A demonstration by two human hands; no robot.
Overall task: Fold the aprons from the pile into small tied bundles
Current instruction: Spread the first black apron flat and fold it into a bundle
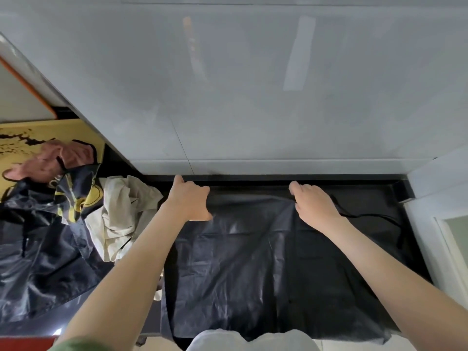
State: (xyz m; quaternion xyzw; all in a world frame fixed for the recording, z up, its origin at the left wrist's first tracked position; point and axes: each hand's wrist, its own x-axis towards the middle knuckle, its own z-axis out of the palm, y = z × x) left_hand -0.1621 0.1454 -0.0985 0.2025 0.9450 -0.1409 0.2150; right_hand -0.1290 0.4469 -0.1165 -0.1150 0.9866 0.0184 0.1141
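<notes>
- Apron pile [63, 214] lies crumpled on the dark counter [395, 196] at 9 o'clock in the view. It holds a pink apron [50, 158] farthest back, a navy apron with yellow print [76, 196] in the middle and a cream apron [121, 216] at its 3 o'clock edge.
- Left hand [188, 200] is just beside the cream apron, at its 3 o'clock. Its fingers curl over the far left edge of the black apron [253, 262] and grip it, with the forefinger pointing to 12 o'clock at the grey wall [253, 97].
- The black apron is spread flat in the centre of the counter. It runs from both hands toward 6 o'clock as far as the near edge.
- Right hand [312, 203] is at 3 o'clock from the left hand and well apart from it. It grips the same far edge, fingers curled round bunched cloth.
- A black strap [374, 218] trails from the right hand toward 4 o'clock.
- A white cabinet [443, 211] stands at 3 o'clock.
</notes>
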